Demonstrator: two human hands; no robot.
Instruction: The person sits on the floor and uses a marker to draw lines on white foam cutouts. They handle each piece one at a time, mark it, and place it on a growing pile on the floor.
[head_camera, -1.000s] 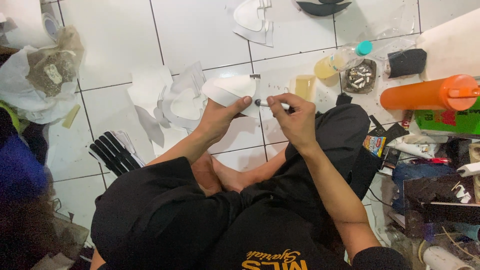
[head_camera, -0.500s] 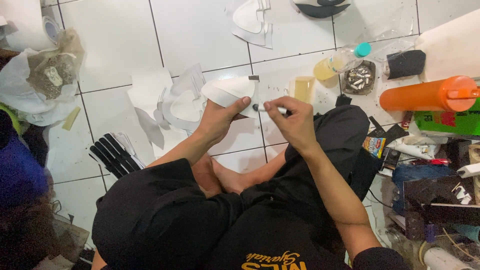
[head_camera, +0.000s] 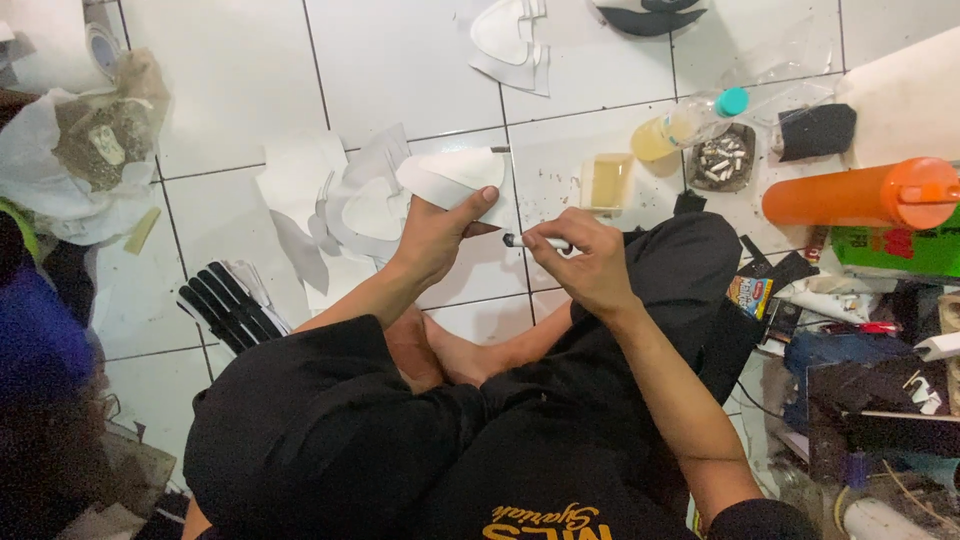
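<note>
Head view — fingers (head_camera: 470, 205) around white cutout (head_camera: 445, 175)

The left hand (head_camera: 432, 238) held a curved white cut sheet piece (head_camera: 447, 177) above the white tiled floor (head_camera: 400, 60), with the right hand (head_camera: 590, 265) just to its right, gripping a slim white pen with a dark tip (head_camera: 535, 242). Left of the held piece lay a heap of white cut-out sheets (head_camera: 340, 200); nearer the person's left knee lay a bundle of black strips (head_camera: 222, 305). Beyond the right hand stood a small clear glass of yellowish liquid (head_camera: 608, 182), and to its right lay a clear plastic bottle with a teal cap (head_camera: 688, 122). Far right lay an orange plastic cylinder (head_camera: 855, 195).
</note>
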